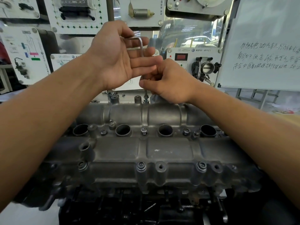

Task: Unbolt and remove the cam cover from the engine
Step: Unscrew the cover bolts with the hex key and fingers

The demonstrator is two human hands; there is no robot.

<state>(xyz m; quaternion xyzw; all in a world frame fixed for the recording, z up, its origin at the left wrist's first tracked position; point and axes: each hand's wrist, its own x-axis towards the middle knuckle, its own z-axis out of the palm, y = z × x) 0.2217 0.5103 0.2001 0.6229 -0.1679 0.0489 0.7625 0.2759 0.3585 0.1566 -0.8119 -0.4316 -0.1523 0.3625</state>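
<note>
Cam cover point(162, 150) fills the lower centre of the frame. Above it I see my left hand point(116, 57) spread flat against a hex key point(141, 51), my right hand point(170, 83) pinching its shaft.

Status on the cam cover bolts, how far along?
Done: loose bolts sit behind the cam cover; centre-row bolts look backed out. In hand: hex key stands in a far-edge bolt, right hand pinching its shaft, left hand on its short arm. Left: near-row bolts seated, cover still on.
</note>
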